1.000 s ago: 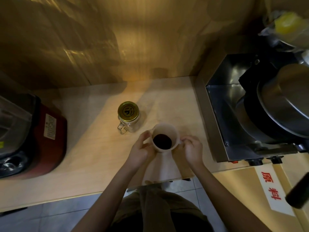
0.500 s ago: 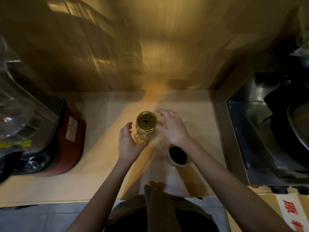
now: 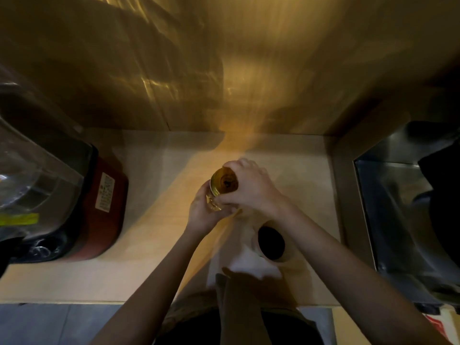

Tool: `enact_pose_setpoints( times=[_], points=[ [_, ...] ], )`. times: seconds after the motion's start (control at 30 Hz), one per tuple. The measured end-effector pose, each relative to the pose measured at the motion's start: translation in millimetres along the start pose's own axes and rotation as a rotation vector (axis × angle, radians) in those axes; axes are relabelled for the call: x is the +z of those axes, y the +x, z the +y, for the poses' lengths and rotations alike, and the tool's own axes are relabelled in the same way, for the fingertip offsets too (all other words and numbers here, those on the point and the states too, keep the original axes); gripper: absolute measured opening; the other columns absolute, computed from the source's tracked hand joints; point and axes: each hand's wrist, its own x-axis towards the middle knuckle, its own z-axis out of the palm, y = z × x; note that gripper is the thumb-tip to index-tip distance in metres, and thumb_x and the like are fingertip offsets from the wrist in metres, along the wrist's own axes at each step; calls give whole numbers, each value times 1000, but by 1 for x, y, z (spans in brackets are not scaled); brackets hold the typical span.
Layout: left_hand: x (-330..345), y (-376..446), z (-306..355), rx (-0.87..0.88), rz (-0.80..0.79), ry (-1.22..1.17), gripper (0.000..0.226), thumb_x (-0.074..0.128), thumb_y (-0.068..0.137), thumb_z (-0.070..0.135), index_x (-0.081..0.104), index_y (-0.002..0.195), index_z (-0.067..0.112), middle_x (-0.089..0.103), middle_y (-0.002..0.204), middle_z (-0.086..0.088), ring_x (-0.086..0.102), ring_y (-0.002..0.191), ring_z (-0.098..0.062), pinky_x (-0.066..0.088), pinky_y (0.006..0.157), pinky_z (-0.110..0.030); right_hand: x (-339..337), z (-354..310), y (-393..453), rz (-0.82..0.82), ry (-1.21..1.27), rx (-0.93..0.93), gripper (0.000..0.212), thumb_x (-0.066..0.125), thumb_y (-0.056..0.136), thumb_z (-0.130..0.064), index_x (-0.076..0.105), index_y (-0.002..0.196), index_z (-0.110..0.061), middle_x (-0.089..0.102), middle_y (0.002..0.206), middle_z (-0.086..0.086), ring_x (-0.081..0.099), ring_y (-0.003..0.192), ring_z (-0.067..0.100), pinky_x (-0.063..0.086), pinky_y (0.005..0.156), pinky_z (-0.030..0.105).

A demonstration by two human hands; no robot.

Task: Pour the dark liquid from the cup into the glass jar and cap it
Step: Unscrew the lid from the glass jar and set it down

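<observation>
The glass jar [image 3: 212, 202] stands mid-counter, topped by a gold lid [image 3: 222, 181]. My left hand [image 3: 202, 211] wraps the jar's body from the near left. My right hand [image 3: 251, 189] grips the gold lid from the right, fingers curled over its rim. The lid looks tilted, and most of the glass is hidden by my fingers. A pale cup [image 3: 252, 241] holding dark liquid [image 3: 271, 242] sits on the counter nearer to me, under my right forearm, untouched.
A red-based blender [image 3: 99, 210] with a clear cover stands at the left. A steel sink [image 3: 398, 220] holding dark cookware fills the right side. A shiny gold wall [image 3: 224, 70] backs the wooden counter [image 3: 149, 270].
Both hands left the cup, which now rests on the counter. They reached to the jar and closed on it, left on the glass, right on the lid. The camera tilted forward.
</observation>
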Motion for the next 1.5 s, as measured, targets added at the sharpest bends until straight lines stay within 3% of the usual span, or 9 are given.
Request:
enact_pose_setpoints(
  times=[0.17,0.27,0.43,0.73,0.93,1.07,1.2,1.3,1.5],
  points=[
    [0,1,0,0,3,-5,95,84,51,37,38,132,21,47,121,11,43,113,-5,34,86,-14,-22,49,10,-91,720,204,91,85,61,-11,36,137,-19,50,112,4,57,98,22,50,79,30],
    [0,1,-3,5,9,-2,90,85,56,28,38,133,21,48,122,11,42,114,-3,32,82,-4,-6,76,16,-52,616,246,101,81,45,-22,36,136,-19,47,120,8,54,109,27,49,87,38],
    [1,1,-6,-26,1,-28,101,78,45,51,38,132,22,52,127,7,45,117,-4,35,92,-13,36,102,22,1,431,207,91,82,62,-5,34,138,-6,36,139,16,38,128,27,33,97,25],
    [2,2,-7,-12,-16,-57,99,77,46,50,38,132,22,52,127,6,44,113,4,33,86,3,62,117,34,-16,-137,104,84,80,66,-33,38,136,-15,46,133,5,36,122,25,29,102,28],
    [2,0,-6,-10,-22,-56,99,76,46,52,37,133,25,50,126,9,44,114,0,34,86,-1,51,111,31,-126,-126,156,111,83,62,-31,15,148,-16,23,148,12,20,135,30,25,110,37],
    [2,0,-3,-7,-22,-38,97,78,48,45,36,133,23,49,124,9,45,114,-5,33,82,-1,31,109,21,-59,247,274,80,74,75,-20,32,142,-9,42,141,15,38,130,31,34,104,34],
    [2,-1,-1,-5,-22,0,98,77,49,44,35,135,20,49,125,6,44,112,-7,35,89,-20,10,101,-7,66,576,373,24,65,83,-12,64,106,-6,63,96,7,57,91,19,41,75,25],
    [2,0,0,-20,-22,9,94,81,56,34,34,135,18,48,122,5,44,111,-10,34,90,-24,8,96,-36,172,658,374,7,61,86,-11,67,89,-11,63,87,3,56,83,16,43,80,29],
    [1,-2,3,-17,-36,-5,94,81,52,32,36,134,18,49,119,5,45,108,-12,35,88,-25,35,88,-94,384,754,512,25,53,94,-20,66,89,1,65,85,10,57,83,20,42,76,28]
  ],
)
